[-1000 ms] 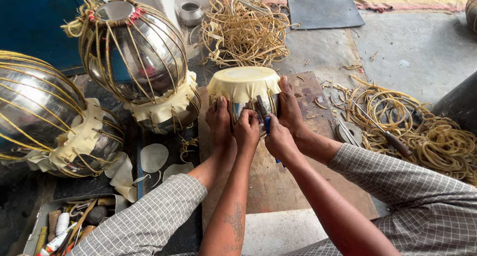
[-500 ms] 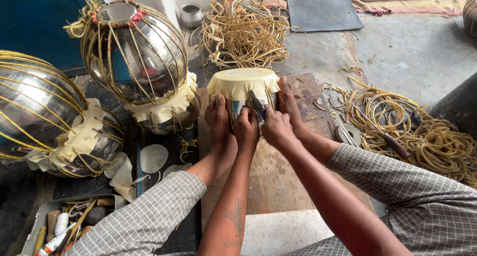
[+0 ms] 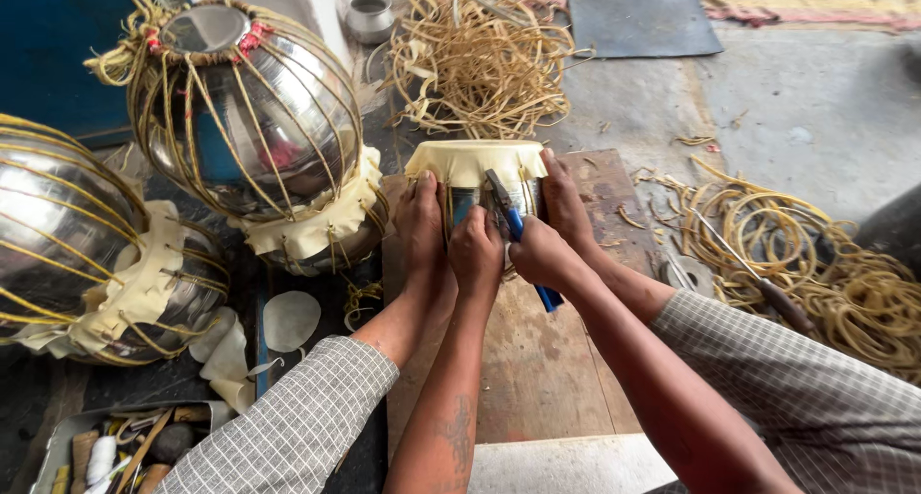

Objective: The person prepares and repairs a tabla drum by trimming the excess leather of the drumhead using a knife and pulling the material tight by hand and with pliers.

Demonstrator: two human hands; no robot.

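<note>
Four hands: all crowd one small drum [image 3: 477, 163], which stands at the far edge of the wooden board [image 3: 537, 379] on the floor.
Done: a pale skin already caps the drum's top. Two large metal shells [image 3: 249, 120] to the left look fully laced with yellow strips.
Left: judging by the pliers at its side, the small drum's lacing is not yet tightened all round. The loose strip pile [image 3: 484, 62] lies beyond the board.
Left hand [image 3: 477, 249]: its grip is curled into a fist against the drum's near side; whether it pinches anything is hidden.
Right hand [image 3: 540, 256]: its grip is closed round blue-handled pliers [image 3: 508, 211], nose at the skin's rim.
Outer hands: two checked-sleeved hands [image 3: 422, 225] lie flat on the drum's flanks.
</note>
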